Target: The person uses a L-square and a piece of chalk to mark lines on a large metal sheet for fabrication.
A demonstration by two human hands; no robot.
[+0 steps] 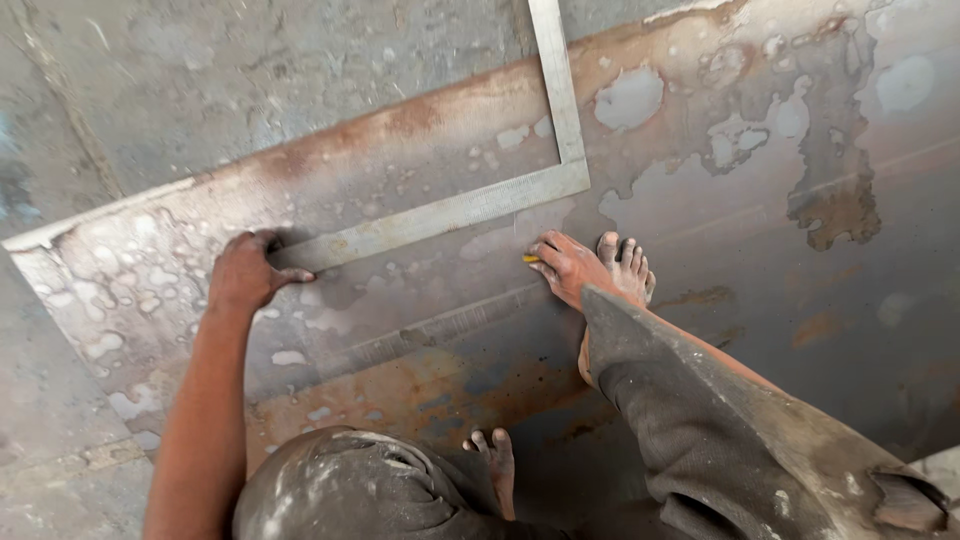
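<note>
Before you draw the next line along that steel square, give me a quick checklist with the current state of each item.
1. Left hand presses the end of the steel square flat: ok.
2. Square lies flat on the rusty steel plate: ok.
3. Right hand holds the yellow marker near the square's lower edge: ok.
4. Marker tip touching the edge: cannot tell, fingers hide it.
5. Square lined up with the plate's edge: cannot tell.
6. Bare foot clear of the right hand: not ok, it sits right beside it.

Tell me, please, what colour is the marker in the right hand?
Yellow; the marker tip shows beside the right hand in the head view.
</note>
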